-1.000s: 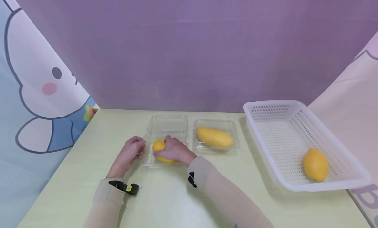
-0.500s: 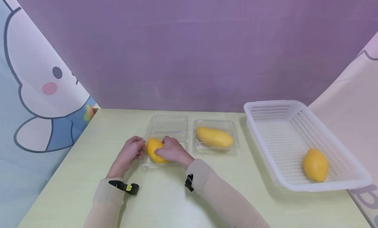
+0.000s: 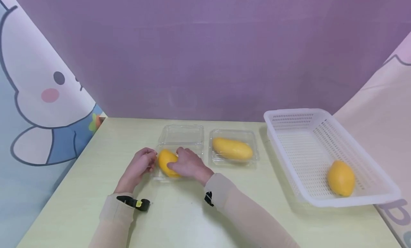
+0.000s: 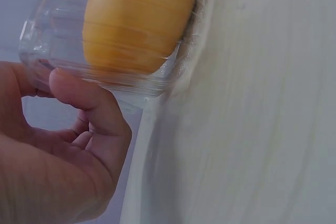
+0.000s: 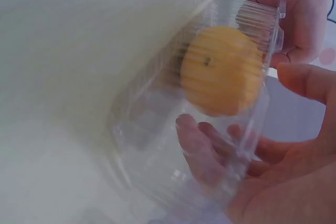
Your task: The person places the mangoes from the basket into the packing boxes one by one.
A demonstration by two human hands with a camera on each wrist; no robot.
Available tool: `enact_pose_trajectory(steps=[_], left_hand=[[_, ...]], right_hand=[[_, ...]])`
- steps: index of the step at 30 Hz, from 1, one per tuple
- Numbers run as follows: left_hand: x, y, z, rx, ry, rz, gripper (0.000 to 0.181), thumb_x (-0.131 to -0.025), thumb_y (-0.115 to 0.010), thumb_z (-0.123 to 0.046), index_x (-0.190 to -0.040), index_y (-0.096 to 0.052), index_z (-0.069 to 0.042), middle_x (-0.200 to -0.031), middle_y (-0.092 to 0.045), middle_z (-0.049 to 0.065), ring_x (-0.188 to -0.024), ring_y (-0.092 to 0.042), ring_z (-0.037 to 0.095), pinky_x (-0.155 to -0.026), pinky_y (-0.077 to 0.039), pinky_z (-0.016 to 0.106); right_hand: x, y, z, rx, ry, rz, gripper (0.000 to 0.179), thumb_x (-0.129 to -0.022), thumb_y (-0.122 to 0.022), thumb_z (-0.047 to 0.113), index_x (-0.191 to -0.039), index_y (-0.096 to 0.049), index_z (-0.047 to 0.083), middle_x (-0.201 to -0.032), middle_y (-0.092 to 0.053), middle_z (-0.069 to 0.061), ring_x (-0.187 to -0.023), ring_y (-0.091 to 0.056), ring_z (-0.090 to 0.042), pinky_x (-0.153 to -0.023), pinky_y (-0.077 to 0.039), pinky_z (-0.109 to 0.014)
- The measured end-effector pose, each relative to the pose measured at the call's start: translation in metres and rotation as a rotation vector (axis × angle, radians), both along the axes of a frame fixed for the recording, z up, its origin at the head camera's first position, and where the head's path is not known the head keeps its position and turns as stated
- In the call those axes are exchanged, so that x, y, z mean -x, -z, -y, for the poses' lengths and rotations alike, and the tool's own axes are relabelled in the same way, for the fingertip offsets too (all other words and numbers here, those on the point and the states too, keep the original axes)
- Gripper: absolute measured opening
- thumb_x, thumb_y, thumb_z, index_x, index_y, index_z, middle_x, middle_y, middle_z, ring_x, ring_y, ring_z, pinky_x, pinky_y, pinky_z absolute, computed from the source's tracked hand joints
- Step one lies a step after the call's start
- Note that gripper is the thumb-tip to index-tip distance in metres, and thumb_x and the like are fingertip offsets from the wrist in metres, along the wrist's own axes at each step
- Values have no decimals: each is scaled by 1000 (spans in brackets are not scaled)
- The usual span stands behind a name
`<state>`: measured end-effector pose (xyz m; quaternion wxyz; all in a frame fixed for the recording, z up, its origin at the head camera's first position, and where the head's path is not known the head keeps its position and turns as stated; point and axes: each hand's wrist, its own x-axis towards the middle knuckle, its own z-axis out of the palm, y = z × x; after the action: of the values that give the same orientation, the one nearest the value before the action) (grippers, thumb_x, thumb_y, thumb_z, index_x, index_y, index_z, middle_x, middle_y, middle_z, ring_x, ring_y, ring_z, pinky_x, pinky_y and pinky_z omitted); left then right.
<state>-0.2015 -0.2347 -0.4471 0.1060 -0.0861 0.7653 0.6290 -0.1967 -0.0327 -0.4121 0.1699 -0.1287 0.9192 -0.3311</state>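
Observation:
A yellow mango [image 3: 165,163] lies in the base of a clear plastic clamshell box [image 3: 181,134], whose lid is folded back away from me. My right hand [image 3: 191,165] reaches into the box and holds the mango's right end, thumb on the near side; the right wrist view has its fingertips [image 5: 186,121] right at the fruit, seen through the clear wall. At the box's left edge, my left hand [image 3: 140,165] pinches the rim between thumb and forefinger, its other fingers curled. The left wrist view shows the mango [image 4: 139,22] close behind that wall.
Just right stands a second clear box [image 3: 255,138] with a long yellow mango [image 3: 232,148] inside. Farther right, a white perforated basket [image 3: 290,182] holds another mango [image 3: 341,178]. A purple panel [image 3: 205,55] rises along the back edge of the pale table [image 3: 192,219].
The mango under my right hand has turned and shifted left within the box, mostly in the first half second. My left hand keeps its place at the box's edge.

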Motion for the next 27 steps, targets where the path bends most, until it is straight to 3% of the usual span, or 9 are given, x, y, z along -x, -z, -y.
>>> enact_pose_trajectory(steps=[3,10,13,18,27], left_hand=[[0,0,0,-2,2,0,28,-103,-45,-14,-122,-45,6,-90,-51,5,-68,-48,13,-56,-43,23],[0,-1,1,-15,-2,3,27,-104,-46,-15,-122,-44,6,-90,-51,5,-68,-48,12,-56,-43,23],[1,-1,1,-12,0,3,29,-104,-45,-15,-123,-44,6,-90,-51,5,-68,-48,12,-56,-43,23],[1,0,0,-9,4,2,30,-104,-45,-15,-124,-43,7,-90,-51,5,-68,-48,12,-55,-43,23],[0,1,1,3,6,-5,27,-103,-44,-13,-122,-44,6,-87,-50,5,-67,-48,13,-56,-43,24]], right_hand=[[-2,-5,-1,-73,-53,-61,65,-95,-63,47,-145,-51,7,-130,-59,-9,-100,-55,-19,-85,-49,-37],[-9,-19,-6,-230,-140,-185,63,-95,-59,55,-139,-55,9,-108,-55,-5,-92,-50,-22,-71,-44,-34],[-12,-24,-10,-302,-163,-240,66,-95,-55,59,-140,-55,11,-113,-57,-5,-99,-52,-24,-79,-47,-37],[-17,-34,-21,-384,-193,-280,74,-97,-50,63,-150,-47,13,-139,-53,-10,-126,-49,-30,-104,-43,-47],[-18,-48,-47,-437,-199,-297,77,-97,-51,65,-153,-42,14,-148,-46,-13,-137,-41,-33,-113,-34,-51]])
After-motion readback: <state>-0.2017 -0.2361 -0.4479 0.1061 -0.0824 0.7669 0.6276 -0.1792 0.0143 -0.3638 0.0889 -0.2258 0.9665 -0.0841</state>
